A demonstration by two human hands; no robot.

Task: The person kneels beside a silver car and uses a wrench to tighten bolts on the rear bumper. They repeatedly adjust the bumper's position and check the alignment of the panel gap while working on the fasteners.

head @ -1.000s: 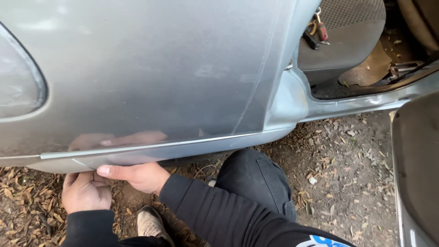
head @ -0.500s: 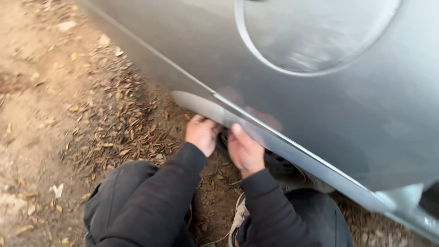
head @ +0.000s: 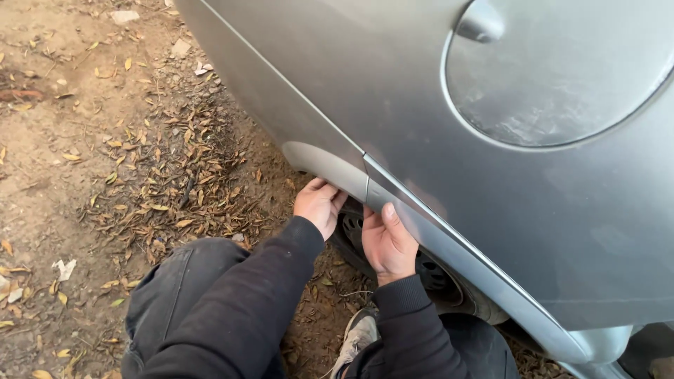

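Hands, two of them: left hand (head: 319,205) and right hand (head: 387,242) curl fingers under the grey trim strip (head: 421,228) along the car panel's (head: 393,105) lower edge; fingertips hidden, one wheel (head: 428,277) mostly covered.

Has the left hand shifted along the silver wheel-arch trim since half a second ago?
Cannot tell: the camera itself swung. The left hand grips the trim's lower edge beside the seam, much as before; right hand just past it.

Above my hands the car panel (head: 449,161) is dull silver-grey, with a paler, hazy round fuel flap (head: 562,70). My sleeves (head: 281,295) are black, my trousers (head: 175,295) charcoal. Left of the car panel, the ground (head: 63,175) is reddish-brown, speckled with yellow-brown leaves (head: 168,175).
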